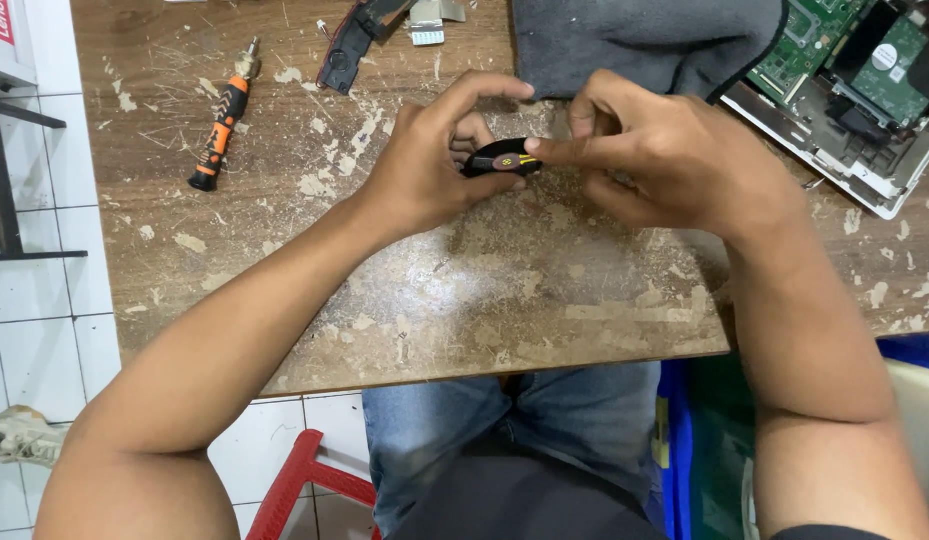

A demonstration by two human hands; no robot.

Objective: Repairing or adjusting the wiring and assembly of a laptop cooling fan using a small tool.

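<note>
Gripping a small black part [499, 159] between them, both the left hand [434, 165] and right hand [664, 160] are pinching it with their fingers [559, 150] above the tabletop [464, 290], near a screwdriver [222, 122].

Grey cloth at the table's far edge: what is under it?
The grey cloth lies over the opened laptop: green circuit boards show past its right edge. Its left part rests on the wooden table. Anything beneath stays hidden.

Both hands, left hand [429, 175] and right hand [664, 160], pinch a small black part [499, 158] over the worn table [464, 290].
</note>
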